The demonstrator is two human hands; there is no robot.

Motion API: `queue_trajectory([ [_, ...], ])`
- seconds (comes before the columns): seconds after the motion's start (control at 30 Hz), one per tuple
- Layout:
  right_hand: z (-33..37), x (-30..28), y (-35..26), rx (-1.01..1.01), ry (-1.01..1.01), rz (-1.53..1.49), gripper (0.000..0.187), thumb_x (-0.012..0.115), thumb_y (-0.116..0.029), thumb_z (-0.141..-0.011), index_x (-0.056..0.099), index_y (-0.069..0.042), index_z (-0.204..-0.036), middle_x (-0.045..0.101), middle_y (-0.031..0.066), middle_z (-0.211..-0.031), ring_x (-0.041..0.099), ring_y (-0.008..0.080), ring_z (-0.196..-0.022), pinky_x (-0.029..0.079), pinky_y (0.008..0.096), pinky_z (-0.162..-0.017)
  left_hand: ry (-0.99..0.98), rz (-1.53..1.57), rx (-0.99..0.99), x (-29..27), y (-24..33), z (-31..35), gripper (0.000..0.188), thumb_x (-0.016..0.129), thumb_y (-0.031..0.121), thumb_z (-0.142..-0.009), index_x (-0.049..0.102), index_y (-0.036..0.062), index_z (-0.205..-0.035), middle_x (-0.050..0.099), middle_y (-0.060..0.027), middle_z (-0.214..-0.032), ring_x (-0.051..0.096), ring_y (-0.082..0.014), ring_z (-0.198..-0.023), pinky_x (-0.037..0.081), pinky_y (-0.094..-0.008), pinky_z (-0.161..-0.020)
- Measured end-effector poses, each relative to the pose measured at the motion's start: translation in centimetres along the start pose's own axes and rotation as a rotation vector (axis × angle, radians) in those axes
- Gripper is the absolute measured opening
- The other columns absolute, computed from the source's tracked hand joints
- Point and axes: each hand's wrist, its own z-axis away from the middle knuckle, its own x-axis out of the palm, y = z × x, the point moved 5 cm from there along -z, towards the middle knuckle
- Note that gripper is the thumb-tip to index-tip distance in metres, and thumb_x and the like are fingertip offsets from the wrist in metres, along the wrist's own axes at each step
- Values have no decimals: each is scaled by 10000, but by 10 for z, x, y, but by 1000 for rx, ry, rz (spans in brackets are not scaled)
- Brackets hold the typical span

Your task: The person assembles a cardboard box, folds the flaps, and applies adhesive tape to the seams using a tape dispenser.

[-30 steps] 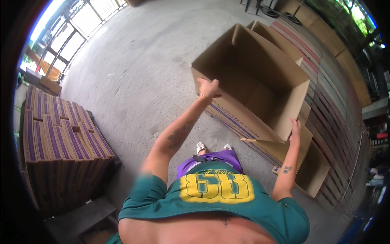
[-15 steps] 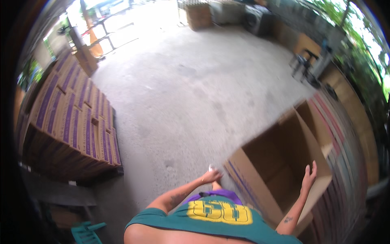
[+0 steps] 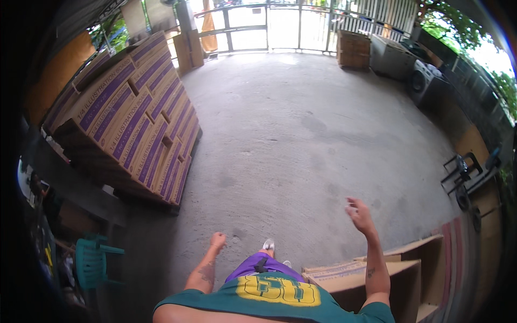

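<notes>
My left hand [image 3: 218,240] hangs low over the concrete floor, left of my legs, its fingers curled in with nothing seen in them. Out in front on the right, my right hand [image 3: 360,215] is raised with its fingers apart and holds nothing. Under that forearm stands an open cardboard box [image 3: 344,274], partly hidden by my arm and cut off by the lower edge. A second open cardboard box [image 3: 435,258] sits just beyond it, against a striped red and grey stack [image 3: 456,250].
On the left rises a tall stack of brown and purple cartons [image 3: 142,124]. A green plastic chair [image 3: 92,262] stands lower left. Along the right are a black chair [image 3: 462,168] and a washing machine [image 3: 425,81]. A wooden crate [image 3: 353,49] stands near the gate [image 3: 247,27].
My view has swung right, so the open boxes sit lower in it and more carton stack shows. My right hand has left the box's side; my left hand is farther left.
</notes>
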Motion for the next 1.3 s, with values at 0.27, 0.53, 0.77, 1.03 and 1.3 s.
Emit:
queue_trajectory([
  [0.27,-198,164,31,-13,-702,147,484,546,-365,-929,511,-66,-1307,678,140,-1035,638,286,-983,491,385,-851,-645,41,-143,76,25,-68,306,620,336,-851,634,72,-1005,650,-70,-816,643,-207,-655,489,-369,-508],
  [0.53,-171,252,229,1310,73,-587,267,518,-292,-913,620,-57,-985,649,128,-847,615,233,-801,505,393,-788,-20,87,-202,-51,181,-299,236,537,210,-818,664,13,-838,637,-123,-651,604,-218,-521,476,-357,-498],
  [0.77,-251,263,240,950,-287,-401,382,456,-247,-936,453,-88,-1283,573,119,-1057,583,286,-940,496,521,-748,-50,370,-39,-41,342,-410,236,566,217,-828,669,21,-908,664,-100,-697,640,-178,-565,518,-314,-533],
  [1.03,-643,289,240,1141,-149,-567,369,483,-248,-927,484,-83,-1256,581,114,-1130,587,258,-996,472,490,-798,-326,-90,-259,0,395,-506,213,580,212,-806,671,41,-894,669,-71,-682,647,-189,-562,498,-356,-506],
  [1.3,-1013,348,121,727,-331,-576,279,552,-222,-879,582,-147,-1146,577,41,-957,576,208,-904,450,427,-787,148,507,-293,-74,505,-618,234,586,215,-802,651,23,-920,665,-103,-747,632,-188,-614,496,-341,-578],
])
